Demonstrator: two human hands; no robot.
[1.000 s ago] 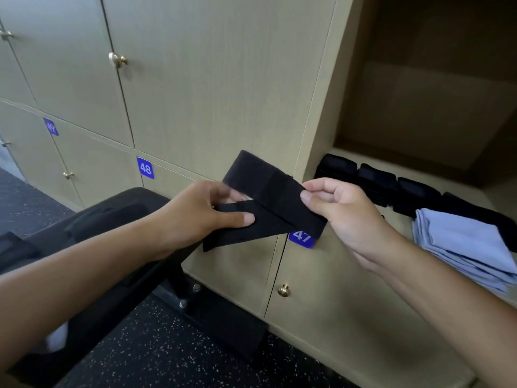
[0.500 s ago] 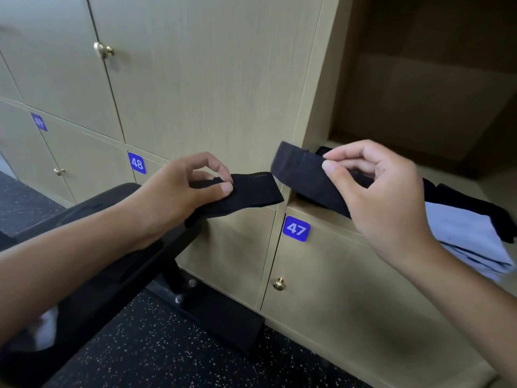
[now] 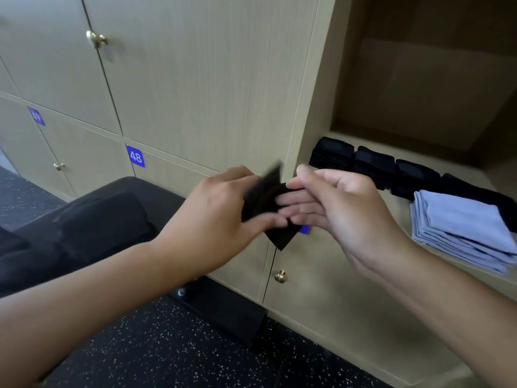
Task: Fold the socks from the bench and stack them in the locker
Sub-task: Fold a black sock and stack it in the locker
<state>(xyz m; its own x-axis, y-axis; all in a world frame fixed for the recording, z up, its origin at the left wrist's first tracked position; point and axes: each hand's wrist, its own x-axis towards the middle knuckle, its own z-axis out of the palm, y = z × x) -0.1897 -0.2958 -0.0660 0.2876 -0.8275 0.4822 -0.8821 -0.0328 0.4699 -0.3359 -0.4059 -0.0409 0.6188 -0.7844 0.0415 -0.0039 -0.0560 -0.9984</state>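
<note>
A black sock (image 3: 264, 198), folded into a small bundle, sits between both hands in front of the locker doors. My left hand (image 3: 221, 208) grips its left side with thumb and fingers curled round it. My right hand (image 3: 335, 208) meets it from the right, fingers under the fold and thumb on top. The open locker (image 3: 405, 152) at the right holds a row of folded black socks (image 3: 372, 166) and a stack of folded light blue socks (image 3: 458, 228) on its shelf. The dark bench (image 3: 117, 217) lies at the lower left with more dark cloth on it.
Closed wooden locker doors with brass knobs (image 3: 96, 39) and blue number tags (image 3: 135, 156) fill the left and centre. A knob (image 3: 279, 275) sits on the door under the hands. The bench's black foot (image 3: 223, 309) stands on the speckled dark floor.
The two hands, held apart with the sock stretched between them half a second ago, have come together, and the sock is now doubled into a short bundle between them.
</note>
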